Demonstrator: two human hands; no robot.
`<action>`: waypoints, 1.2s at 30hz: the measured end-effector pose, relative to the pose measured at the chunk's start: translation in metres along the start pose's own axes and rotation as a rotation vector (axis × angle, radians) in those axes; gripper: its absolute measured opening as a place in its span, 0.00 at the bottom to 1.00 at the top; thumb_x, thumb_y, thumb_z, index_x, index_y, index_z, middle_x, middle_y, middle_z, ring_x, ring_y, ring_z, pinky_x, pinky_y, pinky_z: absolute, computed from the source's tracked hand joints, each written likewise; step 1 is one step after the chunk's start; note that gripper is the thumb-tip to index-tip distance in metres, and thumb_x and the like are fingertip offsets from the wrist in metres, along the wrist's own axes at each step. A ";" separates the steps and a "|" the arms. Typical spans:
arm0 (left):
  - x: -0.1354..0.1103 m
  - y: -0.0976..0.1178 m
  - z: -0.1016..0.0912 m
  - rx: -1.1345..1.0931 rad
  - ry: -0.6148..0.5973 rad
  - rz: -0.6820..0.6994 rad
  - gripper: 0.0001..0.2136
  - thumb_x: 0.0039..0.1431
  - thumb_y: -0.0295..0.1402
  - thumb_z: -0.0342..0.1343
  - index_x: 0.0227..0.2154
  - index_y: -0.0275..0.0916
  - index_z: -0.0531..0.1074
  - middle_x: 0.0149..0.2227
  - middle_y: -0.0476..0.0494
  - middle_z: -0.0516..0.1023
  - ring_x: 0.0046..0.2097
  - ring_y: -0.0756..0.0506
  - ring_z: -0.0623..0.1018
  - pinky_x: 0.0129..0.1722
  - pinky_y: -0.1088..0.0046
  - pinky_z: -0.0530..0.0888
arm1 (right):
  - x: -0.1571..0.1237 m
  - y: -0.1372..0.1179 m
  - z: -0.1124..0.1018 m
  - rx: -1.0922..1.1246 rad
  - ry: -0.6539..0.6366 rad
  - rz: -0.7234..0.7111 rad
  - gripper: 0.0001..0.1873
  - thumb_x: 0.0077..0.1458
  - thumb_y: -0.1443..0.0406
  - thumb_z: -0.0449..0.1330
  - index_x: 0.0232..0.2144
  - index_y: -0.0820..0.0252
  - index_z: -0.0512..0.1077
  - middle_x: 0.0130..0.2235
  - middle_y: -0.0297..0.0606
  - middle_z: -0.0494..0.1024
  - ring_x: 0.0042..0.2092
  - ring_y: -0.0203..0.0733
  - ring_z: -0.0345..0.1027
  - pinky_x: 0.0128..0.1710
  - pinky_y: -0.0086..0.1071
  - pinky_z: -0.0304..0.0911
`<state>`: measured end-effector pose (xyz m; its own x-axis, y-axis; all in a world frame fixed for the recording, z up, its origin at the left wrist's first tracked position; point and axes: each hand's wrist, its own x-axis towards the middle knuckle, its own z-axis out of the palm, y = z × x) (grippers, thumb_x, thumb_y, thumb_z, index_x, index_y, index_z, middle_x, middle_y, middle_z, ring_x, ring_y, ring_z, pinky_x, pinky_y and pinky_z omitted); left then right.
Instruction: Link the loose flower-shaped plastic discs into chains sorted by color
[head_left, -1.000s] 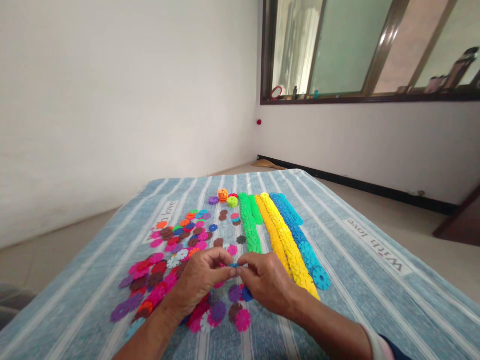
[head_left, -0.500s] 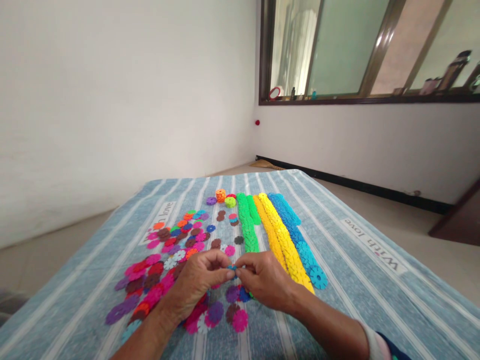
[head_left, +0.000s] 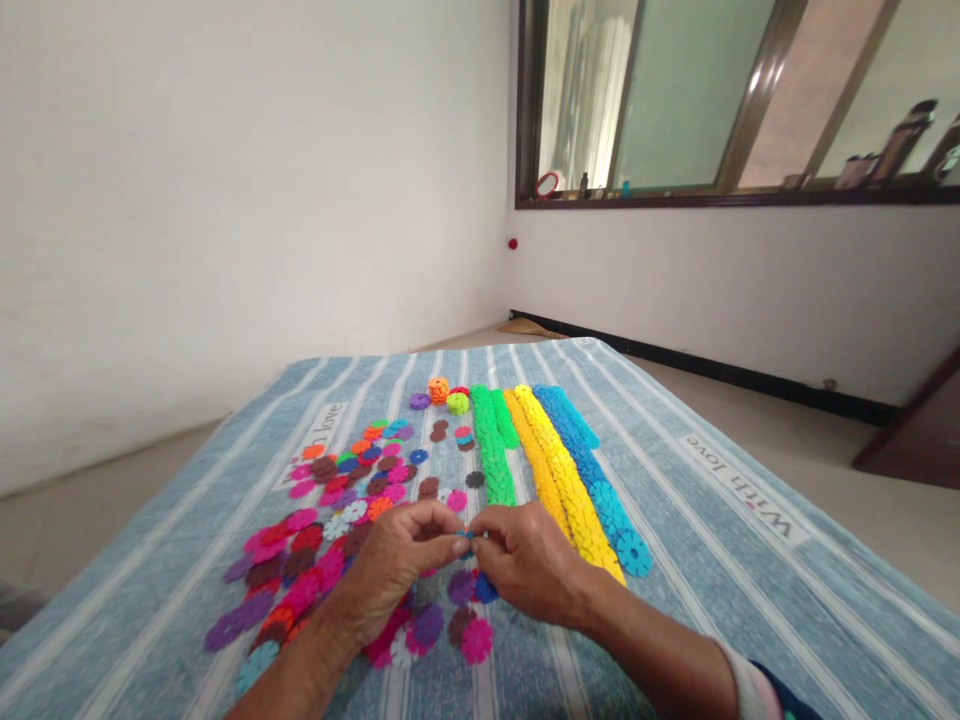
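Both hands meet low in the frame, just below centre, over a striped blue cloth (head_left: 712, 560) with "With love" printed on it. The left hand (head_left: 397, 570) and the right hand (head_left: 534, 565) pinch the same small blue disc (head_left: 466, 537) between them. The fingers (head_left: 444, 546) of the left are curled narrowly around its left side, and those of the right close on it from the other side. The disc is lifted a little above the cloth (too small to tell whether it is one piece or two pressed together).

Under and left of the hands lies a scatter of loose discs (head_left: 330, 500) in pink, purple, brown, red, orange and white, spreading to the lower left of the frame. Just right of the hands, three long joined rows run up towards the middle of the frame: a green row (head_left: 491, 455), a yellow row (head_left: 564, 485) and a blue row (head_left: 594, 475), lying side by side and touching. At their far end stand a short orange stack (head_left: 439, 388) and a green stack (head_left: 457, 403). A window (head_left: 675, 90) fills the upper right of the frame.
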<state>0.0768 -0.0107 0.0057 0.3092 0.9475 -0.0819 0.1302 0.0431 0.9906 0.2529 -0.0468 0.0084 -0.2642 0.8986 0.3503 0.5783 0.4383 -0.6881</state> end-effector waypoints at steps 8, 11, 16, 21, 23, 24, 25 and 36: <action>-0.002 0.007 -0.001 0.088 0.000 -0.003 0.10 0.41 0.38 0.65 0.24 0.36 0.77 0.22 0.49 0.74 0.26 0.51 0.68 0.28 0.75 0.62 | 0.002 0.002 -0.003 -0.012 0.001 0.033 0.09 0.52 0.72 0.54 0.23 0.61 0.71 0.21 0.28 0.64 0.24 0.32 0.58 0.25 0.27 0.45; -0.002 0.009 0.000 0.096 0.009 -0.003 0.10 0.40 0.38 0.66 0.22 0.36 0.77 0.21 0.49 0.73 0.26 0.51 0.67 0.27 0.75 0.62 | 0.002 0.002 -0.003 0.003 -0.006 0.033 0.09 0.52 0.72 0.55 0.23 0.60 0.72 0.20 0.27 0.63 0.24 0.32 0.56 0.24 0.26 0.45; -0.002 0.008 0.002 0.094 0.006 0.001 0.10 0.38 0.37 0.66 0.21 0.36 0.77 0.21 0.49 0.73 0.25 0.51 0.67 0.27 0.75 0.62 | 0.003 -0.001 -0.005 0.048 -0.031 0.046 0.09 0.51 0.72 0.57 0.22 0.61 0.73 0.20 0.28 0.65 0.24 0.32 0.58 0.24 0.26 0.46; -0.002 0.008 0.000 0.149 0.040 0.033 0.10 0.41 0.39 0.64 0.23 0.36 0.78 0.23 0.47 0.76 0.27 0.48 0.70 0.30 0.73 0.65 | 0.012 0.008 -0.036 0.016 -0.031 0.084 0.08 0.51 0.71 0.58 0.23 0.61 0.74 0.19 0.28 0.68 0.23 0.31 0.60 0.24 0.25 0.49; -0.001 0.007 -0.002 0.176 0.071 0.066 0.11 0.44 0.40 0.63 0.23 0.36 0.78 0.24 0.46 0.77 0.28 0.48 0.71 0.31 0.73 0.66 | 0.018 0.026 -0.062 -0.002 0.064 0.219 0.06 0.52 0.69 0.59 0.25 0.60 0.75 0.19 0.28 0.70 0.21 0.31 0.61 0.24 0.25 0.51; -0.001 0.006 -0.003 0.189 0.085 0.076 0.11 0.45 0.41 0.63 0.23 0.36 0.78 0.24 0.47 0.76 0.28 0.49 0.70 0.31 0.73 0.66 | 0.020 0.038 -0.076 -0.018 0.115 0.265 0.07 0.53 0.68 0.58 0.25 0.60 0.75 0.18 0.28 0.69 0.20 0.31 0.61 0.23 0.25 0.52; 0.000 0.006 -0.003 0.199 0.097 0.080 0.12 0.45 0.41 0.62 0.23 0.36 0.78 0.23 0.48 0.75 0.27 0.49 0.69 0.30 0.74 0.65 | 0.021 0.051 -0.090 -0.030 0.160 0.304 0.07 0.53 0.68 0.57 0.26 0.61 0.74 0.18 0.28 0.69 0.19 0.32 0.61 0.23 0.26 0.53; -0.002 0.005 0.000 0.251 0.127 0.071 0.12 0.45 0.42 0.61 0.22 0.37 0.77 0.23 0.50 0.74 0.27 0.50 0.68 0.29 0.75 0.64 | 0.013 0.158 -0.112 -0.033 0.292 0.647 0.12 0.57 0.65 0.59 0.22 0.62 0.70 0.14 0.28 0.68 0.14 0.32 0.60 0.17 0.26 0.57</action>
<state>0.0770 -0.0120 0.0111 0.2072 0.9782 0.0166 0.3461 -0.0892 0.9340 0.4276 0.0322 -0.0247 0.3555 0.9339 0.0369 0.5734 -0.1868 -0.7977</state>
